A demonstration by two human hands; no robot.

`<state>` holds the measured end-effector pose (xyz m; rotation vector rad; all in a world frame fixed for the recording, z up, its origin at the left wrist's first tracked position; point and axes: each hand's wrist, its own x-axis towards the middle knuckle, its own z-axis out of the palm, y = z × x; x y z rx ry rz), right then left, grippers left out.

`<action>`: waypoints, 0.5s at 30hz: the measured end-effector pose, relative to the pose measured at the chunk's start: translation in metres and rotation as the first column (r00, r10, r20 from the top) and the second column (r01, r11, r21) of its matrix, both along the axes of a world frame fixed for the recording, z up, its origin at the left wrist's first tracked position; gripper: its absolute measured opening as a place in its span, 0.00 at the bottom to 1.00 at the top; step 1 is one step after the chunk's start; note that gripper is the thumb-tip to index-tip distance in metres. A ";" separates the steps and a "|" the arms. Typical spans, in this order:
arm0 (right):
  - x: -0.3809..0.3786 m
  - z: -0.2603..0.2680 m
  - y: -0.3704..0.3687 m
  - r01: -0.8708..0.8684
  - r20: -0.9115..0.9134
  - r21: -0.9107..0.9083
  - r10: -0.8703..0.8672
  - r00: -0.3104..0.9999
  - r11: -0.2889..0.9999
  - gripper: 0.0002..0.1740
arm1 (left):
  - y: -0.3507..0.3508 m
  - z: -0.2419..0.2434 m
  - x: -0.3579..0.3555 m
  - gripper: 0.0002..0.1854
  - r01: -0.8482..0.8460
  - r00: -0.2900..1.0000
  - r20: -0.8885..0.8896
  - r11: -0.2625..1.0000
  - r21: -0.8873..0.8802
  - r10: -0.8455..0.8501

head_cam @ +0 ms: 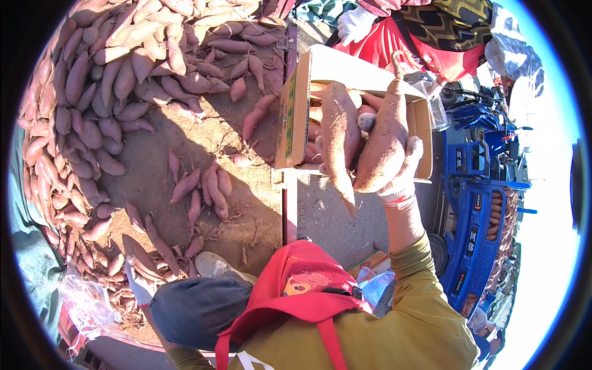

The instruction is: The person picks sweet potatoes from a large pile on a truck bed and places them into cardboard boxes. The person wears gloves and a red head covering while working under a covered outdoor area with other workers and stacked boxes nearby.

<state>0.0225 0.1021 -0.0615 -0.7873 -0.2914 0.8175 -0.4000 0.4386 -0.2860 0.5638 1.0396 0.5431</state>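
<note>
My right hand (407,169), in a whitish knitted glove, grips two large sweet potatoes at the near side of an open cardboard carton (299,115). The broader sweet potato (384,138) has a long thin stem end; the narrower sweet potato (339,134) lies beside it, its tip hanging past the carton's edge. A gloved fingertip shows between them. More sweet potatoes (312,152) lie inside the carton, partly hidden. At lower left my gloved left hand (138,286) is down among sweet potatoes on the soil-covered bed, against a darker sweet potato (134,249); its fingers are hidden.
A large heap of sweet potatoes (115,78) covers the bed's far left. Several loose ones (215,187) lie near my shoe (217,266). A person with a white glove (355,24) is beyond the carton. A blue cargo tricycle (467,236) stands right. Clear plastic (90,300) lies lower left.
</note>
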 end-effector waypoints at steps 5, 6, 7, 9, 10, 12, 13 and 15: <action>0.097 0.038 -0.075 0.279 0.540 -0.552 0.082 0.838 0.786 0.43 | -0.020 0.015 0.027 0.24 0.113 0.993 -0.035 0.993 -0.037 -0.115; 0.103 0.047 -0.068 0.241 0.498 -0.648 0.163 0.852 0.722 0.43 | -0.021 0.018 0.028 0.24 0.122 0.991 -0.052 0.992 -0.034 -0.124; 0.117 0.041 -0.065 0.276 0.561 -0.675 0.233 0.794 0.685 0.44 | -0.023 0.021 0.028 0.24 0.123 0.990 -0.069 0.992 -0.035 -0.125; 0.144 0.022 -0.060 0.388 0.654 -0.734 0.428 0.624 0.557 0.47 | -0.024 0.024 0.025 0.24 0.122 0.987 -0.103 0.992 -0.043 -0.126; 0.153 0.013 -0.044 0.460 0.663 -0.748 0.549 0.509 0.478 0.48 | -0.025 0.027 0.019 0.24 0.110 0.985 -0.129 0.993 -0.043 -0.114; 0.166 -0.016 -0.020 0.481 0.654 -0.755 0.567 0.501 0.446 0.50 | -0.025 0.026 0.012 0.24 0.094 0.981 -0.164 0.994 -0.056 -0.102; 0.169 -0.031 -0.006 0.466 0.688 -0.725 0.531 0.495 0.507 0.51 | -0.025 0.026 0.006 0.24 0.076 0.979 -0.183 0.995 -0.062 -0.087; 0.173 -0.047 0.007 0.458 0.665 -0.746 0.510 0.546 0.483 0.53 | -0.028 0.025 -0.006 0.25 0.045 0.974 -0.217 0.996 -0.076 -0.061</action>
